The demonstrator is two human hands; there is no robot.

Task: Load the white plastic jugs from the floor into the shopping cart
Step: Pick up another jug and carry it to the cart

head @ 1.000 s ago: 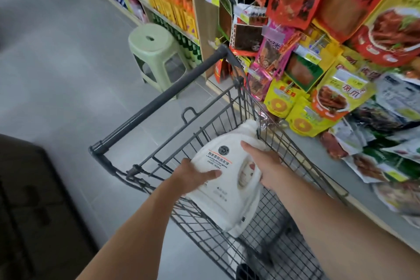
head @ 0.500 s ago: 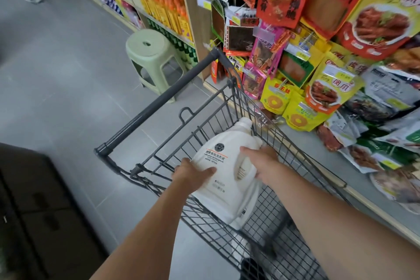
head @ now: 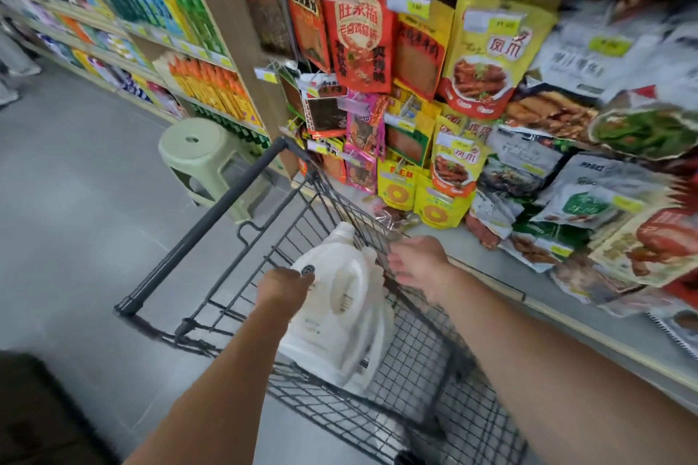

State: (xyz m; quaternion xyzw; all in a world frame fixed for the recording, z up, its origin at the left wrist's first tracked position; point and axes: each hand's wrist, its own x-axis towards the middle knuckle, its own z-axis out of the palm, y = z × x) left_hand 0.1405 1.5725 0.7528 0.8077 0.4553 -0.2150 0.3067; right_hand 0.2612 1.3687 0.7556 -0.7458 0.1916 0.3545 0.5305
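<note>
A white plastic jug with a capped neck stands in the dark wire shopping cart, leaning toward the cart's right side. The edge of a second white jug shows just behind it. My left hand presses against the front jug's upper left side by its round logo. Off the jug, my right hand hovers at the cart's right rim, fingers loosely spread and holding nothing.
A pale green plastic stool stands beyond the cart's handle. Hanging snack packets crowd the display to the right, above a low ledge. Shelves of bottles line the far side. A dark bulky object sits lower left.
The jug has sunk deeper into the cart. My right hand has let go of it and lifted to the cart's right rim; my left hand stays on it.
</note>
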